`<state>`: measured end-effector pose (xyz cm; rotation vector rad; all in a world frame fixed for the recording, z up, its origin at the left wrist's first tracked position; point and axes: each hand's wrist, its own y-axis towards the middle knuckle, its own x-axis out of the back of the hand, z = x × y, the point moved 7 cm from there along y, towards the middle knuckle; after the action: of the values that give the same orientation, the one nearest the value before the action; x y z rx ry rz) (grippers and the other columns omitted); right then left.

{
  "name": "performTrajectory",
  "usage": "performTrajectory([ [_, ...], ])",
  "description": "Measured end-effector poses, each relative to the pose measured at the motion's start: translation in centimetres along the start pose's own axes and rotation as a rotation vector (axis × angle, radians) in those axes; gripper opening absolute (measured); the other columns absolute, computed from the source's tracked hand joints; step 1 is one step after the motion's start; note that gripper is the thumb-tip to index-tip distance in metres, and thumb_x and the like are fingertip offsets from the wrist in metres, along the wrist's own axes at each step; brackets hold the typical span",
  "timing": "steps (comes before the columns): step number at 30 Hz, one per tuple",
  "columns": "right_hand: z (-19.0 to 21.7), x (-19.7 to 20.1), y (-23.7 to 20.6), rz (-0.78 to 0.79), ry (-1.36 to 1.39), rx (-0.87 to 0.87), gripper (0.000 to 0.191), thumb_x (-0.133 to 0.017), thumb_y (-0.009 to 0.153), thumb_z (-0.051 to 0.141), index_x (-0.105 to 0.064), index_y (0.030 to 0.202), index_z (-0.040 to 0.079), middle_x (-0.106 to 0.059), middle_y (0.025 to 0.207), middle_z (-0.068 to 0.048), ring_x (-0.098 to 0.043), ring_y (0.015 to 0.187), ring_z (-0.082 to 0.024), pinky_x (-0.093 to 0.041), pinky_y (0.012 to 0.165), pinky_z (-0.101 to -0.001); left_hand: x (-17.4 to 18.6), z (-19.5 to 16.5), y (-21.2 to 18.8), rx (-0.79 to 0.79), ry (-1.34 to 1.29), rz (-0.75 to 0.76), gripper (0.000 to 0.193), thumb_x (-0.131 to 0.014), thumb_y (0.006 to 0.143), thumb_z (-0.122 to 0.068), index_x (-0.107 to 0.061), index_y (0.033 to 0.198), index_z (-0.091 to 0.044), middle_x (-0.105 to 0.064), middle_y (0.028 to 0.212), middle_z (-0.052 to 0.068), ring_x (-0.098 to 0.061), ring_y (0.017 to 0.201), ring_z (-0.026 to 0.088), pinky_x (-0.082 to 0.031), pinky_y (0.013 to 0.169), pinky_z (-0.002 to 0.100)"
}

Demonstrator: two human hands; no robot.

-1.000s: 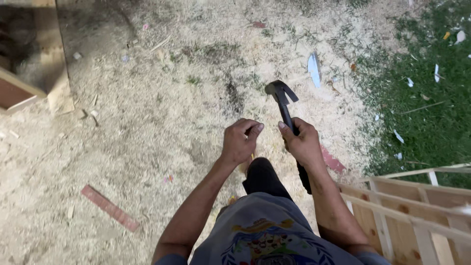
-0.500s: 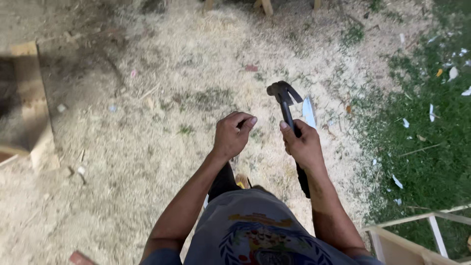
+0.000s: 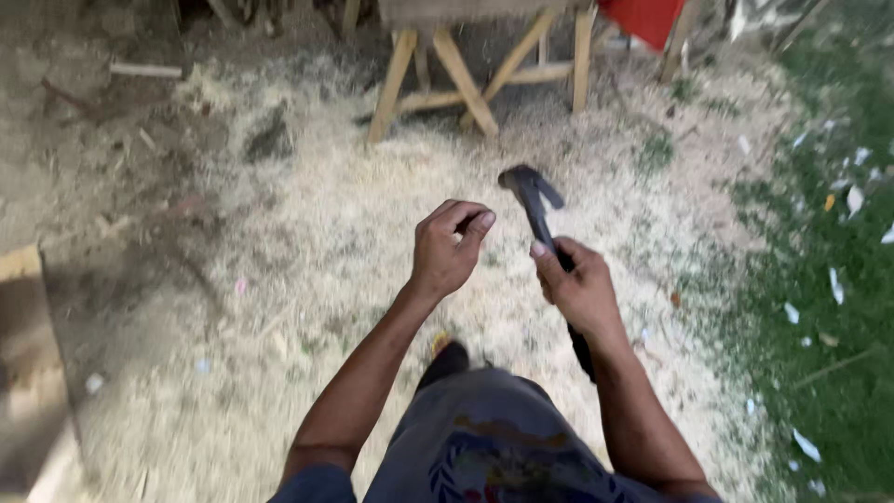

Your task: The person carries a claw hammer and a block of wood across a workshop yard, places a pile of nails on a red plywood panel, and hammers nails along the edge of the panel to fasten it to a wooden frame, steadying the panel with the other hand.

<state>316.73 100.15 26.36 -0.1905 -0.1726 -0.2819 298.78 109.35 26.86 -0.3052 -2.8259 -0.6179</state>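
My right hand (image 3: 575,287) grips the dark handle of a claw hammer (image 3: 533,198), whose black head points up and away from me over the ground. My left hand (image 3: 449,248) is held beside it, a little to the left, with the fingers curled into a loose fist; whether something small is pinched in it I cannot tell. Both forearms reach out from my body over sawdust-covered ground (image 3: 317,251). One dark shoe (image 3: 445,361) shows below the hands.
A wooden stand with splayed legs (image 3: 466,70) rises ahead at the top, with something red (image 3: 644,19) beside it. Grass strewn with white scraps (image 3: 833,279) lies to the right. A wooden board (image 3: 28,373) sits at the left edge.
The view has travelled forward over the sawdust: the wooden frame at the lower right has gone and the stand has come into sight. The hands keep the same pose with the hammer.
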Motion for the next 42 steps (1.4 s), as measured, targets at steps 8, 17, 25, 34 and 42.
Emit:
performTrajectory([
  [8, 4.5, -1.8, 19.9, -0.044, 0.084, 0.008, 0.028, -0.064, 0.099, 0.028, -0.065, 0.086, 0.003, -0.052, 0.059, 0.002, -0.045, 0.047, -0.007, -0.035, 0.043, -0.0267, 3.7, 4.6, 23.7, -0.153, 0.012, -0.093, 0.021, -0.071, 0.1, -0.021, -0.073, 0.109, -0.002, -0.071, 0.097, 0.009, -0.072, 0.08, 0.018, -0.058, 0.074, 0.03],
  [17, 13.2, -3.1, 40.5, 0.01, 0.035, 0.155, 0.031, -0.068, 0.098, 0.031, -0.063, 0.082, 0.005, -0.053, 0.058, 0.003, -0.047, 0.047, -0.006, -0.037, 0.042, -0.0248, 4.5, 9.2, 47.1, -0.174, 0.404, -0.186, 0.055, -0.071, 0.096, -0.051, -0.067, 0.124, -0.004, -0.059, 0.123, 0.018, -0.062, 0.112, 0.03, -0.058, 0.092, 0.047],
  [25, 19.4, -6.5, 50.5, -0.003, 0.101, 0.185, 0.031, -0.067, 0.1, 0.029, -0.062, 0.08, 0.007, -0.051, 0.058, 0.005, -0.046, 0.049, -0.005, -0.036, 0.043, -0.024, 8.3, 16.3, 66.8, -0.003, 0.68, -0.144, 0.127, -0.083, 0.074, -0.078, -0.016, 0.157, -0.009, -0.023, 0.152, 0.036, -0.03, 0.14, 0.051, -0.033, 0.108, 0.068],
  [34, 20.5, -9.9, 54.0, -0.26, 0.088, 0.104, 0.03, -0.068, 0.099, 0.028, -0.063, 0.081, 0.005, -0.054, 0.061, 0.004, -0.048, 0.052, -0.005, -0.039, 0.046, -0.0251, 8.9, 20.8, 77.2, 0.174, 0.695, 0.223, 0.115, -0.088, 0.075, -0.058, -0.028, 0.161, -0.011, -0.035, 0.149, 0.032, -0.036, 0.138, 0.047, -0.036, 0.111, 0.064],
  [42, 18.9, -9.7, 49.8, -0.4, 0.248, 0.024, 0.027, -0.069, 0.098, 0.029, -0.067, 0.088, 0.004, -0.056, 0.064, 0.004, -0.049, 0.053, -0.005, -0.039, 0.045, -0.0247, 8.6, 17.3, 76.4, 0.289, 0.573, 0.309, 0.073, -0.086, 0.069, -0.032, -0.059, 0.127, 0.003, -0.051, 0.123, 0.019, -0.059, 0.104, 0.027, -0.057, 0.087, 0.044],
])
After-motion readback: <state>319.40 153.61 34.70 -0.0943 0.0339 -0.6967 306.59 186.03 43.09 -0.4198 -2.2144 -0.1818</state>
